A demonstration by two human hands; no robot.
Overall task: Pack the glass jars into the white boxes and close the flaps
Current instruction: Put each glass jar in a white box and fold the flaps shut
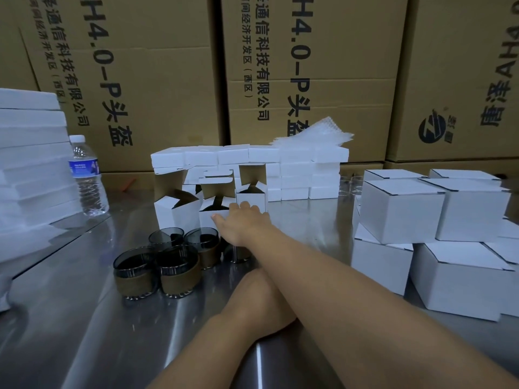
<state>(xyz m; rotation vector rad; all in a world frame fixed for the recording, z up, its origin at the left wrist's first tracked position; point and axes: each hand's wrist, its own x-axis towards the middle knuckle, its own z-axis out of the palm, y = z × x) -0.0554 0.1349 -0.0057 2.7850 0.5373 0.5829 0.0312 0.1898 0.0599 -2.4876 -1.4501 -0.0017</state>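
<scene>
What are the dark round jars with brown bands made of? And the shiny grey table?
Dark round jars: probably smoky glass, see-through and glossy. Their brown bands look like matte paper or card. Shiny grey table: likely brushed steel, streaky reflections.

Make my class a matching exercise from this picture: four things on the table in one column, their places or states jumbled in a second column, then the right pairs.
Things
1. water bottle
2. glass jars
3. open boxes
4. closed boxes

Places or states
A. stacked at the right of the table
B. at the left, beside the white foam sheets
C. nearest the camera, wrapped in brown sleeves
D. just behind the jars, flaps standing up

Pairs: 1-B, 2-C, 3-D, 4-A
</scene>
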